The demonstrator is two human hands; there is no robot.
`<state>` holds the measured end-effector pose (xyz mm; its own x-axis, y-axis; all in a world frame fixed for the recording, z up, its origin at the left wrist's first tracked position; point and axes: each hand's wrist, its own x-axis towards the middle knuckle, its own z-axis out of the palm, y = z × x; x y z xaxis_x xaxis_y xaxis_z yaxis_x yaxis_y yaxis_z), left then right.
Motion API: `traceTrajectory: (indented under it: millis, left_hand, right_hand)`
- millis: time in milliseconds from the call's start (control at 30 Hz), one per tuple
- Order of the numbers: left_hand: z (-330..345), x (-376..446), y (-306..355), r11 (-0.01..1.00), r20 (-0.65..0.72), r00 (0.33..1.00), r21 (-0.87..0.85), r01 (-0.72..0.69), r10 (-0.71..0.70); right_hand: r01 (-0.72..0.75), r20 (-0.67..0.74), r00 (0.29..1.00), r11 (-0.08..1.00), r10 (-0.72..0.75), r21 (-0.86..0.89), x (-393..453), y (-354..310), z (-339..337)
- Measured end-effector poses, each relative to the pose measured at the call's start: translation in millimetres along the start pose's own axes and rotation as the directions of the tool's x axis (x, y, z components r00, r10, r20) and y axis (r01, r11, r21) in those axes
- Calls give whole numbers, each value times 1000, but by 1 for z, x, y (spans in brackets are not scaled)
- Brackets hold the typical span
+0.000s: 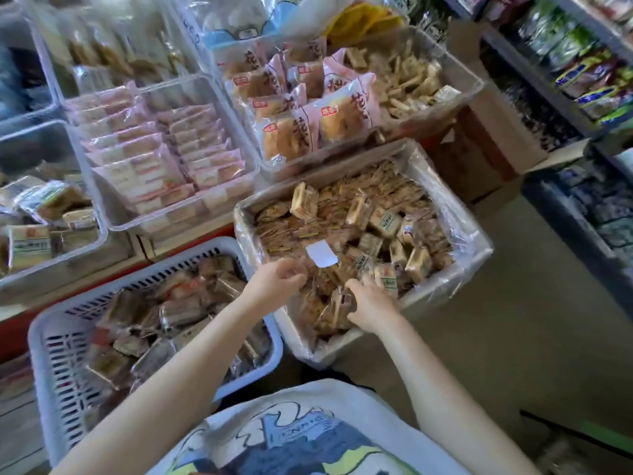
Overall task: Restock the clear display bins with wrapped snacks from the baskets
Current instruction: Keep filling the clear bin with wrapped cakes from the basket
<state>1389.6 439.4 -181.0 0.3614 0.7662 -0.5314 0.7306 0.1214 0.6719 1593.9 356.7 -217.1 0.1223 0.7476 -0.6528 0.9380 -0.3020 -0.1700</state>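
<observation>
A plastic-lined box [476,255] in the middle holds several small wrapped brown snacks [376,214] and a white slip of paper [320,255]. Both my hands are inside its near end. My left hand [277,281] has its fingers curled over the snacks near the white slip. My right hand [371,305] grips a small wrapped snack [342,301] at the box's front. A lavender slotted basket [51,323] at lower left is full of darker wrapped snacks [178,313]. Clear display bins [246,145] with pink-wrapped cakes sit behind.
More clear bins stand at the left [82,248] and back right [459,77], holding wrapped biscuits. A cardboard box [479,156] sits right of the bins. Shelves of packaged goods [589,73] line the right side. Bare floor [513,337] lies to the right of the lined box.
</observation>
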Motion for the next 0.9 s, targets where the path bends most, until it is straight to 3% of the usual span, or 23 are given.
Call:
traceTrajectory:
  millis: [67, 233, 333, 367, 433, 533, 700, 800, 900]
  left_hand:
    - [9, 5, 6, 1000, 3, 1000, 17, 18, -18]
    - [8, 12, 10, 999, 29, 999, 45, 26, -27]
    - [-4, 9, 12, 985, 0, 999, -166, 45, -46]
    - [-10, 5, 12, 945, -13, 997, -319, 72, -80]
    - [-26, -2, 10, 771, 19, 991, -626, 113, -130]
    - [-58, -15, -4, 563, 42, 993, -821, 96, -108]
    - [-130, -49, -60, 432, -158, 955, -901, -36, -251]
    - [-179, -77, -118, 449, -268, 896, -889, -89, -353]
    - [-227, -104, -173, 477, -386, 825, -863, -165, -414]
  right_hand:
    - [64, -89, 994, 997, -61, 34, 2, 6, -2]
    - [120, -27, 993, 938, -118, 324, 4, 11, -29]
    - [142, -91, 990, 839, -111, 525, -6, -3, -64]
    - [157, -116, 987, 791, -109, 592, -9, -12, -77]
    - [192, -160, 981, 657, -109, 729, -10, -36, -96]
    - [226, -176, 973, 492, -147, 841, -2, -87, -111]
    - [254, -197, 966, 503, -166, 826, 12, -209, -106]
    - [277, -219, 961, 568, -170, 775, 23, -286, -90]
    - [405, -302, 914, 651, -271, 641, 38, -365, -72]
